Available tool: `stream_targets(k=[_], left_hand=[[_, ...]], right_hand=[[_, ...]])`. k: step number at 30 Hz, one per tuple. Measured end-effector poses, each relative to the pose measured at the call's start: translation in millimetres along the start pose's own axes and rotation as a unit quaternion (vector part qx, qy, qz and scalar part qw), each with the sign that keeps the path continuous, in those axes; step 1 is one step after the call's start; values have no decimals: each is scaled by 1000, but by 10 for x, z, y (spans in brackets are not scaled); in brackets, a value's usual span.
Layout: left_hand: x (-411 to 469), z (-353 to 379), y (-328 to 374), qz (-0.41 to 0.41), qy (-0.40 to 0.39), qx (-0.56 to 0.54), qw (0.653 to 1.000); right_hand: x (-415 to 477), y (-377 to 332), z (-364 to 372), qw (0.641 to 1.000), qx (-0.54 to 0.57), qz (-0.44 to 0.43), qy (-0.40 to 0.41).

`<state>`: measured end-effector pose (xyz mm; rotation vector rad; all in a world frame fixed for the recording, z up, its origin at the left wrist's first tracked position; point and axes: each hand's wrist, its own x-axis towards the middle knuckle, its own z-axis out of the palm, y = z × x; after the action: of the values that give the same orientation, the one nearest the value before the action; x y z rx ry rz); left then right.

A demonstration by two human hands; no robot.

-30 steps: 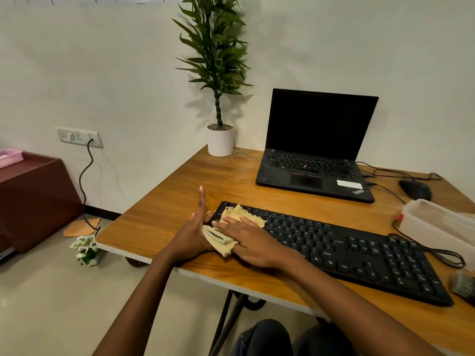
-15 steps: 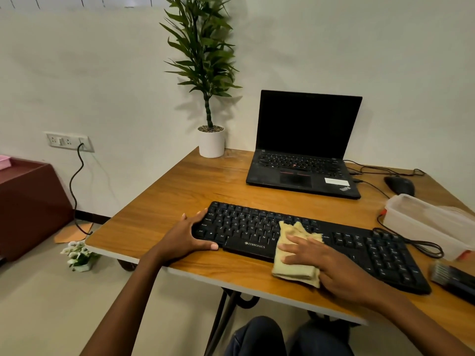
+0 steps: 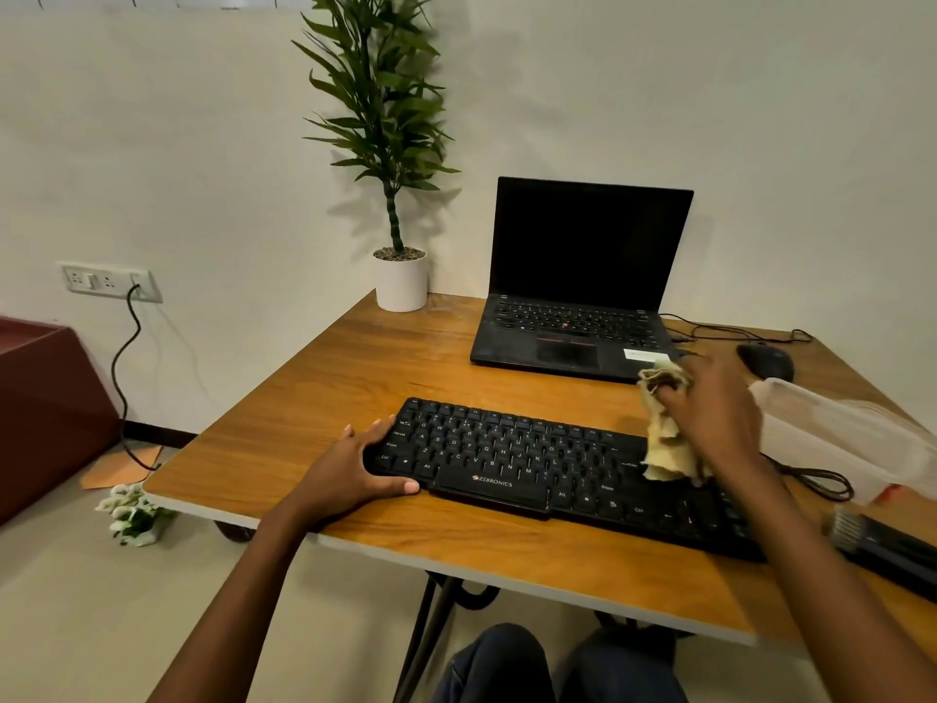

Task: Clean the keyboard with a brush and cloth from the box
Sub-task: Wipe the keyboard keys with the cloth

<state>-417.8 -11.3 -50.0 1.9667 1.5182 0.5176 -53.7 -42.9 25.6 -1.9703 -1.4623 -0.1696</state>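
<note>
A black keyboard (image 3: 532, 464) lies across the front of the wooden table (image 3: 365, 378). My left hand (image 3: 355, 469) grips its left end, thumb along the front edge. My right hand (image 3: 720, 413) is lifted above the keyboard's right part and holds a crumpled beige cloth (image 3: 664, 438) that hangs down from it. The clear plastic box (image 3: 852, 438) stands right of the hand. A dark brush (image 3: 882, 545) lies at the table's right front, bristles toward the keyboard.
An open black laptop (image 3: 578, 291) stands behind the keyboard, a white potted plant (image 3: 400, 281) at the back left corner. A black mouse (image 3: 765, 360) and cables (image 3: 821, 484) lie at the right. On the floor left are a dark red cabinet (image 3: 45, 413) and a small flower ornament (image 3: 132, 509).
My right hand wiped the cloth from the keyboard's left end to its right, then lifted it off the keys toward the box. My left hand took hold of the keyboard's left end.
</note>
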Motion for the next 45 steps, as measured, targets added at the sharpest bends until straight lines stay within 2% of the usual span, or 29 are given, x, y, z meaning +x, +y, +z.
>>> stream_targets(k=[4, 6, 9, 13, 16, 18, 21, 23, 24, 25, 26, 27, 29, 32, 35, 37, 40, 43, 45], left_hand=[[24, 40, -13, -1, 13, 15, 1000], [44, 53, -40, -3, 20, 18, 1000], [68, 66, -82, 2, 25, 15, 1000], [73, 64, -88, 7, 31, 19, 999], [73, 67, -85, 7, 32, 22, 999], [61, 62, -73, 7, 33, 22, 999], [45, 49, -61, 6, 31, 14, 999], [35, 46, -58, 8, 30, 12, 999], [33, 42, -54, 9, 28, 12, 999], [29, 36, -54, 9, 26, 13, 1000], [25, 34, -50, 9, 23, 15, 1000], [24, 34, -48, 9, 21, 16, 1000], [21, 35, -47, 8, 21, 12, 1000], [31, 38, -57, 4, 24, 10, 1000], [41, 44, -72, 5, 27, 10, 1000], [47, 47, -77, 4, 28, 10, 1000], [39, 44, -65, 3, 28, 10, 1000], [32, 46, -59, 3, 28, 11, 1000], [32, 48, -65, 3, 29, 14, 999]], right_hand=[[-115, -244, 505, 986, -119, -17, -113], [-267, -387, 621, 980, -139, -69, -122], [-490, -619, 632, 979, -100, -124, -126], [-932, -1009, 631, 959, -22, -243, -142], [-1187, -1232, 624, 932, 35, -288, -218], [-1127, -1272, 585, 935, 92, -253, -232], [-702, -1153, 490, 962, 155, -171, -148], [-329, -942, 413, 967, 181, -87, -155], [-155, -824, 376, 947, 248, -18, -205], [-33, -733, 332, 904, 327, 51, -271], [56, -634, 328, 866, 360, 101, -331], [123, -547, 344, 863, 328, 108, -370], [204, -463, 394, 913, 156, 43, -375], [272, -415, 371, 964, -9, -19, -265], [263, -388, 277, 988, -22, -72, -135], [237, -395, 258, 987, 12, -121, -109], [213, -388, 352, 966, 51, -141, -210], [178, -252, 528, 930, -30, -129, -343], [112, -178, 610, 924, -24, -113, -365]])
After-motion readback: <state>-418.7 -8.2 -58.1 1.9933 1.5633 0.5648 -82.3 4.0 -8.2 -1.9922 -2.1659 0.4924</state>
